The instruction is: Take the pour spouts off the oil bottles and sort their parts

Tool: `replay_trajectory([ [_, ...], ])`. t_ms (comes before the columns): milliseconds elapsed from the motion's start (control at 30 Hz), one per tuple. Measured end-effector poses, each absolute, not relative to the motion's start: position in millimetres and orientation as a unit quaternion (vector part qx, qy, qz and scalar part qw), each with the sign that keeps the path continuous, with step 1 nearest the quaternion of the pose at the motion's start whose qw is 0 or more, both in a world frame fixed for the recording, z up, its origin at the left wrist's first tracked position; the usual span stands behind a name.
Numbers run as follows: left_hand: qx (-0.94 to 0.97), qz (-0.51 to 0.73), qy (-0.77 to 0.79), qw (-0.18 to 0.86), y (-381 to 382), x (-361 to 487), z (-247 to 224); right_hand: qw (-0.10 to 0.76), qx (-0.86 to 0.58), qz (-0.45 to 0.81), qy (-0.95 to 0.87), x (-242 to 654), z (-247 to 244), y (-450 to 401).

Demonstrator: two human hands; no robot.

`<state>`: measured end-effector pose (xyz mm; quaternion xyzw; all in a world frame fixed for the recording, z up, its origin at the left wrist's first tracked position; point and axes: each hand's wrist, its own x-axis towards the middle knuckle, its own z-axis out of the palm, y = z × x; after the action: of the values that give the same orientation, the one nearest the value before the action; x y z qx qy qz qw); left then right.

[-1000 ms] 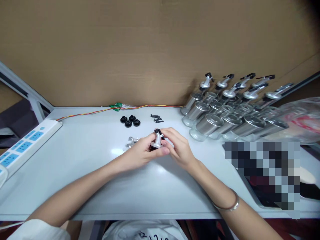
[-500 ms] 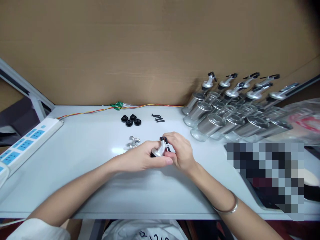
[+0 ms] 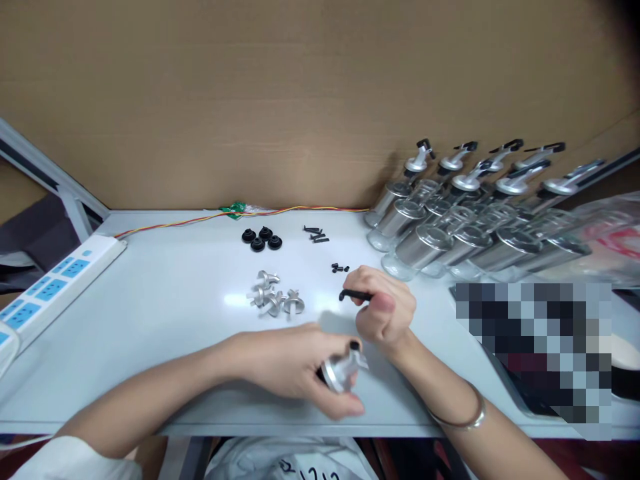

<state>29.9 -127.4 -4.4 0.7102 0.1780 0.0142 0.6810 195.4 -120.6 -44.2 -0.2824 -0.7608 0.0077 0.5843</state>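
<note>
My left hand (image 3: pixel 295 363), low over the front of the table, is closed around a silver pour spout (image 3: pixel 341 370) with a black tip and black base. Up and to its right, my right hand (image 3: pixel 387 307) pinches a thin black lever (image 3: pixel 356 294) with a hooked end; lever and spout are apart. Beyond my left hand lie several silver spout bodies (image 3: pixel 273 300). Small black caps (image 3: pixel 340 268) rest just past my right hand. Farther back are several black round stoppers (image 3: pixel 257 244) and a few thin black levers (image 3: pixel 316 235).
Glass bottles with steel sleeves and pour spouts (image 3: pixel 433 247) crowd the back right. At the right edge lies a pixelated dark flat object (image 3: pixel 530 353). A white power strip (image 3: pixel 55 287) runs along the left. Red and yellow wires (image 3: pixel 200 221) follow the cardboard wall (image 3: pixel 250 120).
My hands have moved apart. The left hand has come down nearer the table's front with the spout, while the right now holds the black lever away from it. Small black caps have come into view.
</note>
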Motion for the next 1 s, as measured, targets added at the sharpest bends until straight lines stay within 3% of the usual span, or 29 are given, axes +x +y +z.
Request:
replay_trajectory([
  [100,0.720,-0.004,0.157,0.676,-130,31,1,0.588,-0.366,0.038,-0.720,198,-45,-117],
  [200,0.777,0.010,0.253,0.577,-125,28,7,0.531,-0.487,0.039,-0.692,205,-45,-105],
  [367,0.842,-0.050,0.320,0.432,-120,23,11,0.291,-0.622,0.073,-0.723,220,-58,-63],
  [467,0.854,-0.049,0.319,0.408,-121,22,9,0.231,-0.618,0.082,-0.747,222,-69,-39],
  [767,0.871,0.011,0.334,0.359,-120,21,3,0.262,-0.609,0.053,-0.747,217,-68,-30],
  [1000,0.857,0.085,0.387,0.330,-105,12,-6,0.433,-0.411,0.097,-0.796,211,-54,-87],
])
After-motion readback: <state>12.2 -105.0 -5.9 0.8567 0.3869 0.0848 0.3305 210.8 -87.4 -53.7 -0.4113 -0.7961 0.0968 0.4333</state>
